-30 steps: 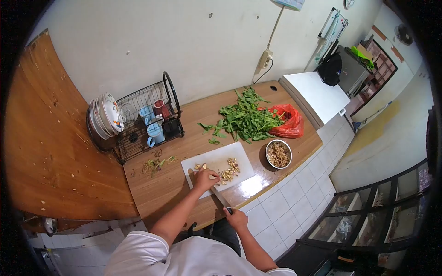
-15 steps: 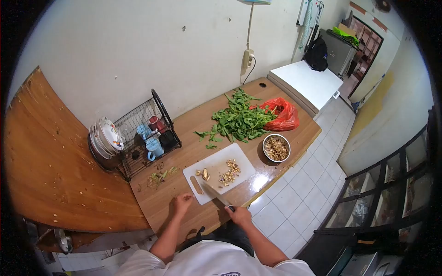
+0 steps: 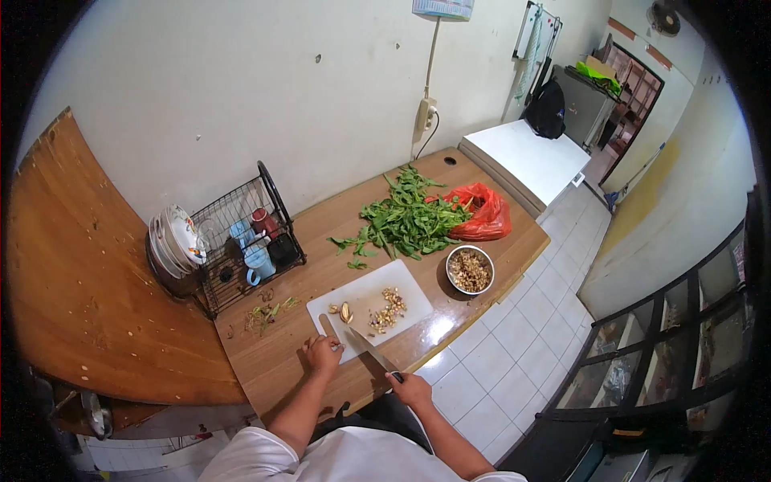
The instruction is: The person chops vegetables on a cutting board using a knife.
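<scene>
My right hand (image 3: pixel 413 390) is wrapped round the handle of a knife (image 3: pixel 374 353), whose blade points up and left over the white cutting board (image 3: pixel 409 281). At the board's lower left edge, near its handle slot, rests my left hand (image 3: pixel 324 353) with fingers curled; what it holds, if anything, is too small to make out. Chopped pieces (image 3: pixel 387 312) lie on the middle of the board, and a few larger pieces (image 3: pixel 345 312) lie left of them. A metal bowl (image 3: pixel 470 270) of similar brown bits stands to the right.
Leafy greens (image 3: pixel 414 217) and a red plastic bag (image 3: pixel 488 213) lie behind the board. A black dish rack (image 3: pixel 255 241) with plates and cups stands at the left. Plant scraps (image 3: pixel 269 313) lie on the wooden table (image 3: pixel 321 209). A white surface (image 3: pixel 530 161) adjoins it.
My left hand has left the larger pieces, moved down off the board, then come back to its lower left edge. The knife stays in my right hand. The camera view has shifted.
</scene>
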Action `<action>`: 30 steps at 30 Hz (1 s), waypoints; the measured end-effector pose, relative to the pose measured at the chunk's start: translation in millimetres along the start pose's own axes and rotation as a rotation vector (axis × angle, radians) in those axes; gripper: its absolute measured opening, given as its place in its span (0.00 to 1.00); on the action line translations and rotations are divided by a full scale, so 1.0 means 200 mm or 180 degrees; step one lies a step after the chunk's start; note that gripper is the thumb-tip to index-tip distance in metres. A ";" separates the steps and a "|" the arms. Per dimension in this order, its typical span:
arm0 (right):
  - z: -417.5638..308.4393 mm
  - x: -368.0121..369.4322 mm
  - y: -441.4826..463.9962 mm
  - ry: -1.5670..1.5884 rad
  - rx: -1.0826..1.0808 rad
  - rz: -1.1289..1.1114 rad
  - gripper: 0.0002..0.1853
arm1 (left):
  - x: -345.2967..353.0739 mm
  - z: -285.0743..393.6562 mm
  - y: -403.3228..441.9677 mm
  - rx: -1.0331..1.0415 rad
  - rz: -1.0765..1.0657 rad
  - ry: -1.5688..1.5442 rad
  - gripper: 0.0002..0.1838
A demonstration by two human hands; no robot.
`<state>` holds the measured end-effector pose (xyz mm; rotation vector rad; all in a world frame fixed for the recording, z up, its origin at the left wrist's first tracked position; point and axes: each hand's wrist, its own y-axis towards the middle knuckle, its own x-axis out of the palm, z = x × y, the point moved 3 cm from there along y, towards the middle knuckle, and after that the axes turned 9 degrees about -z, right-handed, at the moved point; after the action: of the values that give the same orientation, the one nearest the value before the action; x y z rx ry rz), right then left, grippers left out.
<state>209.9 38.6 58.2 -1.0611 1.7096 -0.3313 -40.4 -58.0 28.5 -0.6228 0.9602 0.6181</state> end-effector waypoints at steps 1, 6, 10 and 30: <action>0.03 0.00 0.00 0.0052 0.0044 0.0030 0.38 | 0.00 0.01 -0.01 -0.0024 0.0054 0.0041 0.10; 0.17 0.02 0.00 0.0214 0.0306 0.0173 0.37 | 0.09 0.00 0.08 0.0030 0.0028 0.0143 0.08; 0.20 0.01 -0.02 0.0423 0.0340 0.0168 0.37 | 0.18 0.18 0.19 0.0566 -0.0212 -0.0321 0.09; 0.21 -0.23 0.19 -0.0173 -0.0022 -0.0418 0.37 | 0.01 0.13 0.32 -0.0435 0.0065 -0.0224 0.08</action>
<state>230.7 107.5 43.8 -1.1800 1.5976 -0.3767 -71.2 4.3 24.4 -0.7085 0.8643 0.7237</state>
